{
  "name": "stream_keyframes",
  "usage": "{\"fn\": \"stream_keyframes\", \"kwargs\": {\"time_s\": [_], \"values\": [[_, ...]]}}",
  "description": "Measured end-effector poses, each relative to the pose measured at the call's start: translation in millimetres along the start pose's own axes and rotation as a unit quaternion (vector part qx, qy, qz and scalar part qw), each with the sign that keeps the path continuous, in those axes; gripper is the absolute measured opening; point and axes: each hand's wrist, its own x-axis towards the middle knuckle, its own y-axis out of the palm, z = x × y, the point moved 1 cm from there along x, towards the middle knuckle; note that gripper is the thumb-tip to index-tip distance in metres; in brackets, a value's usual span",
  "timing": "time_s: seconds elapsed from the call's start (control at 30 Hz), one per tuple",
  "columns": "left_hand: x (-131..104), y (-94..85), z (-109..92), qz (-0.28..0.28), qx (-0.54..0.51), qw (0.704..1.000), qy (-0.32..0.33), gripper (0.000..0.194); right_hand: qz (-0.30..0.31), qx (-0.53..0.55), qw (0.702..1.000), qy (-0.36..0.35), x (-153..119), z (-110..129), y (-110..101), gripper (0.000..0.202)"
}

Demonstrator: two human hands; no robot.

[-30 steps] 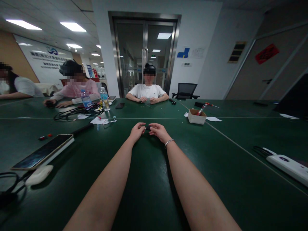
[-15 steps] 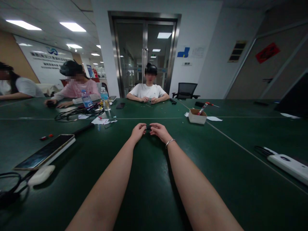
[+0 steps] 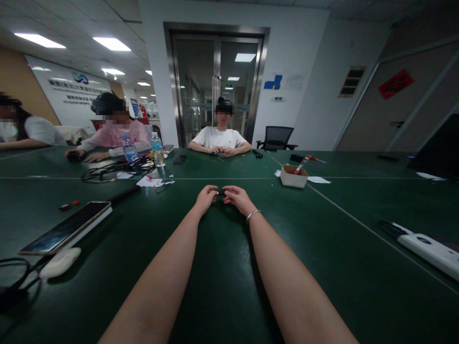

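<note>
Both arms reach forward over the dark green table (image 3: 222,258). A small dark object (image 3: 221,193) lies between the fingertips of my two hands. My left hand (image 3: 207,198) pinches it from the left, and a small light spot shows at that end. From the right, my right hand (image 3: 237,198) has its fingers closed on the same object; a silver bracelet (image 3: 253,216) circles that wrist. What exactly the object is cannot be made out, since the fingers cover much of it.
At the left are a phone (image 3: 68,227), a white rounded item (image 3: 60,263), black cables (image 3: 114,167) and bottles (image 3: 157,150). A small box (image 3: 294,177) stands right of centre, a white power strip (image 3: 430,251) far right. Three people sit beyond.
The view has tilted up slightly, so the scene sits a little lower. The dark object has turned slightly between my fingers, and a light spot now shows at its left end.
</note>
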Motion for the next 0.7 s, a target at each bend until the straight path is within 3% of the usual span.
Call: {"fn": "stream_keyframes", "kwargs": {"time_s": [0.33,0.7], "values": [[-3.4,0.1,-2.9,-0.016,-0.015,1.000,-0.011,0.026,-0.004,0.000,1.000,0.000,0.5,-1.1,-0.6,0.017],[-5.5,-0.9,-4.5,-0.007,-0.020,1.000,0.020,0.024,-0.006,0.003,1.000,-0.003,0.1,-1.0,-1.1,0.018]]}}
